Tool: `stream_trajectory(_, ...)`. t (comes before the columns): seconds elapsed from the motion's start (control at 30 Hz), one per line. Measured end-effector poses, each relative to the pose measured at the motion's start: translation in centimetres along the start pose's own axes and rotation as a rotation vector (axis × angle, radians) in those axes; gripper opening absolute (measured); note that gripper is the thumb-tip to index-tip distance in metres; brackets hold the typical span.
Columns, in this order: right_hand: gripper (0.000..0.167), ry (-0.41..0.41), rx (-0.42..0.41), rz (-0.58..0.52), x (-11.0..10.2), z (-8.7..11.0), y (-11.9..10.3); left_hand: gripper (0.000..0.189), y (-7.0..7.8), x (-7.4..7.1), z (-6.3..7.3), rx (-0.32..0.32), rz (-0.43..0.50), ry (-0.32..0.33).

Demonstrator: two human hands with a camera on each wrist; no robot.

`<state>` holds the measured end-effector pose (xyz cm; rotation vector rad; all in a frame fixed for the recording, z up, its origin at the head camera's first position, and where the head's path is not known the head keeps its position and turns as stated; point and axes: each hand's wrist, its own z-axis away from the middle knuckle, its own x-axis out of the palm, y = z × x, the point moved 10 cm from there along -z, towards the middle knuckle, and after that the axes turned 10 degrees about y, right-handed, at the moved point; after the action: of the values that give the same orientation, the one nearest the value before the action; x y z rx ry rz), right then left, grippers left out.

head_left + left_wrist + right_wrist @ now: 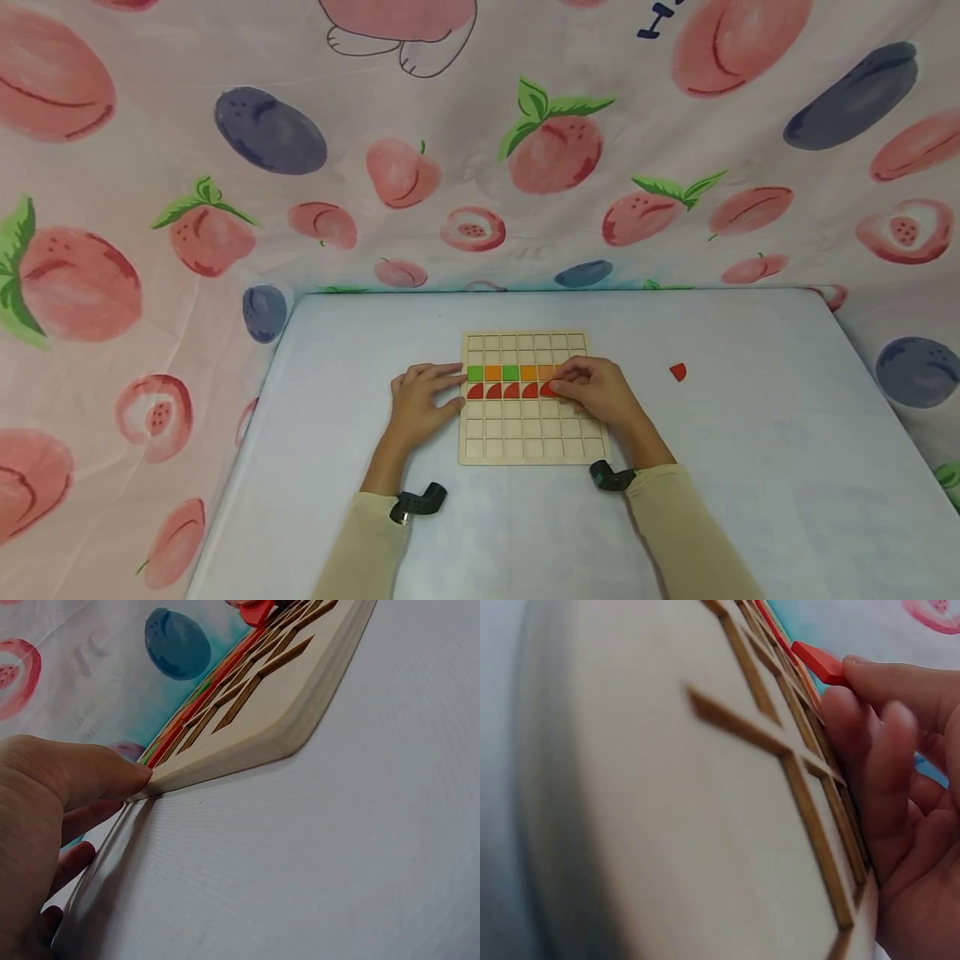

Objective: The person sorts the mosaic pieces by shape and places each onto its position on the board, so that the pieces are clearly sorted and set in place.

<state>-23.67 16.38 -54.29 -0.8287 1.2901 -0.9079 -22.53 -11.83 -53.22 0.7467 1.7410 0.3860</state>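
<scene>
A pale wooden grid board [517, 452] lies on the table. One row holds green and orange square tiles [511, 373]; the row below it holds red quarter-circle pieces [512, 391]. Between thumb and fingertips my right hand [600, 388] pinches a red quarter-circle piece [821, 664], tilted over the right part of the red row. My left hand [417, 406] is at the board's left edge, fingers extended. In the left wrist view its thumb [124, 778] touches the board's side. The right hand covers the right end of both filled rows.
A loose red quarter-circle piece [678, 372] lies on the white table [750, 433], right of the board. Behind the table hangs a fruit-print cloth [472, 150]. Black wrist devices [418, 500] sit at both sleeve cuffs.
</scene>
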Motion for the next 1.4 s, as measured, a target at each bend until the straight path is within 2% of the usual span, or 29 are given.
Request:
stream_trajectory(0.37, 0.015, -0.004, 0.009, 0.016, 0.33, -0.32, 0.47, 0.036, -0.09, -0.04, 0.10, 0.022, -0.003, 0.024)
stream_trajectory(0.97, 0.013, -0.019, 0.039, 0.035, 0.20, -0.27, 0.62, 0.036, -0.24, 0.16, 0.03, -0.002, 0.001, -0.007)
stream_trajectory(1.4, 0.012, -0.032, 0.016, 0.056, 0.35, -0.34, 0.36, 0.035, -0.13, 0.08, 0.02, 0.003, 0.015, -0.003)
